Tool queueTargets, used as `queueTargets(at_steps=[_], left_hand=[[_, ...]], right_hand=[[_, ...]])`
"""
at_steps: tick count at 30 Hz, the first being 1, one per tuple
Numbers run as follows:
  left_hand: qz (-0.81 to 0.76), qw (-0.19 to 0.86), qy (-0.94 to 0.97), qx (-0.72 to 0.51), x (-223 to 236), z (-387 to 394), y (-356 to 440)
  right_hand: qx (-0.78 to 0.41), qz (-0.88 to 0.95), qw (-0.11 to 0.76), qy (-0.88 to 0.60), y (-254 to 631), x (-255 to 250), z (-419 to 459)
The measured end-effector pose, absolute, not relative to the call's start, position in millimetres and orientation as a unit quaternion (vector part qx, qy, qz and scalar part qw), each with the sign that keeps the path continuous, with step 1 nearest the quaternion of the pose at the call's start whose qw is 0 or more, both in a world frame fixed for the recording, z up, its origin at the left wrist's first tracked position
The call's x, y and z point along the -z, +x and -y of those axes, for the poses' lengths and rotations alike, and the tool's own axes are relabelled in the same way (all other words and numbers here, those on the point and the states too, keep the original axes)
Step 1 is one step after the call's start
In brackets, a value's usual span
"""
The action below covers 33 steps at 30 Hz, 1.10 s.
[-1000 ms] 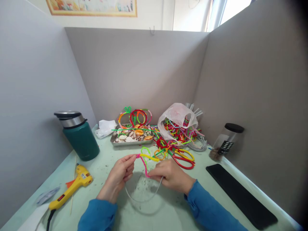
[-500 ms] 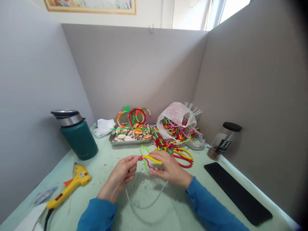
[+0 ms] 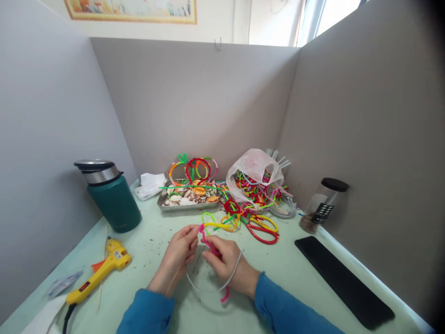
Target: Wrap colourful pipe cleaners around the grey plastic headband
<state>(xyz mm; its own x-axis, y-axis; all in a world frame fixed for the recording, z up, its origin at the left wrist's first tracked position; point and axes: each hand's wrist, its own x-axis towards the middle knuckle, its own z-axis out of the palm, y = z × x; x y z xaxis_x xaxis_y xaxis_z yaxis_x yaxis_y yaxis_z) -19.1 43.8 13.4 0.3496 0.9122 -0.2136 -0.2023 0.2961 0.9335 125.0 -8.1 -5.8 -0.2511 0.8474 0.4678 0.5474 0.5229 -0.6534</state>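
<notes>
Near the table's middle, my left hand (image 3: 179, 253) pinches one end of a grey hoop wire (image 3: 203, 290), where yellow and pink pipe cleaners meet. The yellow pipe cleaner (image 3: 217, 225) sticks out to the right from that end. My right hand (image 3: 231, 264) is closed on the pink pipe cleaner (image 3: 207, 243), whose tail hangs below the palm. The free end of the wire curves up in front of my right hand. Just behind lies a lime-green pipe cleaner loop (image 3: 208, 216).
A tray (image 3: 189, 208) of shells stands at the back with colourful hoops. Beside it are a plastic bag (image 3: 255, 162) of pipe cleaners and red-handled scissors (image 3: 262, 234). A yellow glue gun (image 3: 100, 273) and green bottle (image 3: 114, 204) are left; a jar (image 3: 321, 204) and black strip (image 3: 342, 280) right.
My right hand has come down from above the yellow pipe cleaner and closed on the pink one, pulling it toward me. My left hand keeps its pinch.
</notes>
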Motion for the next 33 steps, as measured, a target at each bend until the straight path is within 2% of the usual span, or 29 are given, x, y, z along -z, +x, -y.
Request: queueTargets(at_steps=[4, 7, 11, 15, 20, 22, 24, 27, 30, 33], left_hand=[[-0.420, 0.689, 0.438, -0.397, -14, -47, -26], [-0.433, 0.679, 0.458, -0.376, -14, -48, -29], [-0.477, 0.634, 0.495, -0.354, -16, -47, -28], [-0.528, 0.573, 0.530, -0.336, -20, -47, -25], [-0.539, 0.545, 0.585, -0.267, -22, -45, -24], [-0.516, 0.539, 0.625, -0.230, -21, -43, -24], [-0.477, 0.538, 0.666, -0.199, -21, -40, -24], [-0.416, 0.543, 0.701, -0.200, -23, -36, -23], [-0.412, 0.546, 0.672, -0.283, -26, -36, -22], [-0.434, 0.569, 0.588, -0.378, -26, -40, -24]], right_hand=[[-0.032, 0.813, 0.356, -0.461, 141, 0, 7], [0.088, 0.797, 0.353, -0.483, 153, -5, 5], [0.141, 0.798, 0.366, -0.457, 160, -11, 4], [0.041, 0.857, 0.330, -0.395, 164, -13, 0], [-0.263, 0.779, 0.404, -0.400, 176, -19, -5], [-0.344, 0.717, 0.420, -0.436, 180, -21, -7], [-0.359, 0.652, 0.447, -0.496, 182, -20, -10], [-0.287, 0.601, 0.466, -0.582, 182, -11, -15], [-0.305, 0.654, 0.395, -0.569, 176, -3, -15], [-0.461, 0.698, 0.301, -0.458, 166, -2, -9]])
